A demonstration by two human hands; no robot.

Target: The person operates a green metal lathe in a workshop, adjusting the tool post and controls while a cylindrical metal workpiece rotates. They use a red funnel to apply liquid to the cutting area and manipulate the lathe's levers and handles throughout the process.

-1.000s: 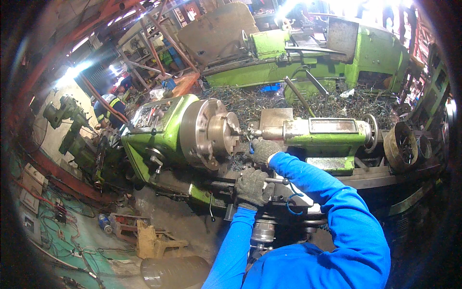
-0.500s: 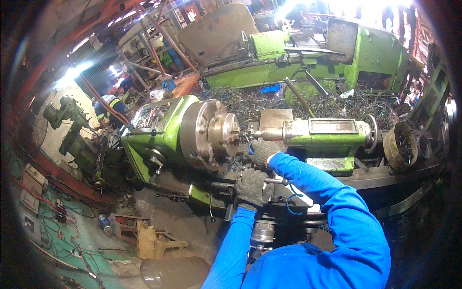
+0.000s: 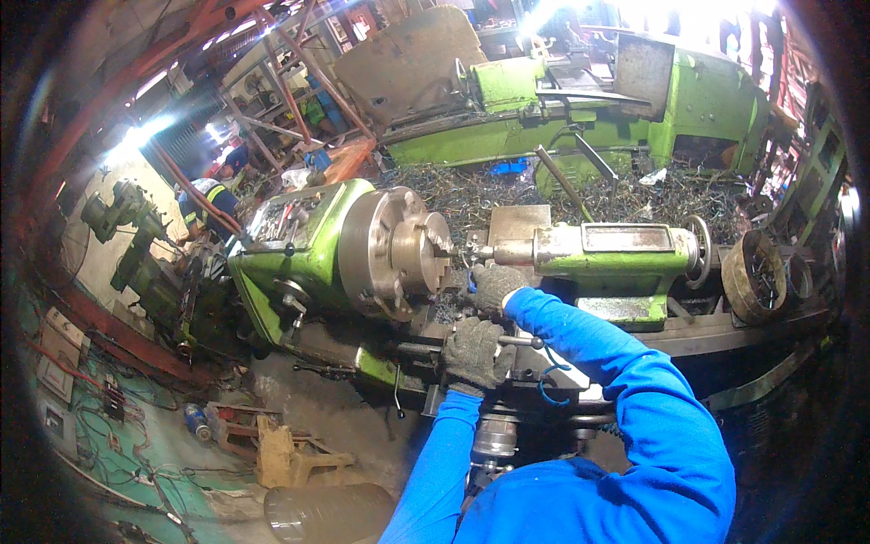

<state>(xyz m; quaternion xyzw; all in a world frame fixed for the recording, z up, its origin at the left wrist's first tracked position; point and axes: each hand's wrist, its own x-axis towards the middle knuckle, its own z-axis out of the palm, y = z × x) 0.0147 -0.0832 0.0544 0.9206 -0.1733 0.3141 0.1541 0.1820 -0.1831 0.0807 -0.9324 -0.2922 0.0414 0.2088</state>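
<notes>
A green lathe stands before me, its steel chuck (image 3: 381, 249) at the left and its tailstock (image 3: 607, 249) at the right. My right hand (image 3: 497, 288), in a grey knit glove, is closed near the gap between chuck jaws and tailstock. A small blue bit shows at its fingers; what it grips is hidden. Nearer to me, my left hand (image 3: 473, 352), gloved alike, curls over the carriage beside a lever with a black knob (image 3: 537, 343). Whatever lies under its fingers is covered. A thin blue cord (image 3: 546, 388) loops by the lever.
Metal shavings (image 3: 435, 195) heap behind the lathe, before a second green machine (image 3: 707, 109). A round metal ring (image 3: 754, 276) sits past the tailstock handwheel (image 3: 699, 252). A person (image 3: 208, 207) bends at the far left. A wooden stool (image 3: 294, 458) and cables lie on the floor.
The chuck has turned, and its jaws stand at a different angle. Both of my hands stay in nearly the same place.
</notes>
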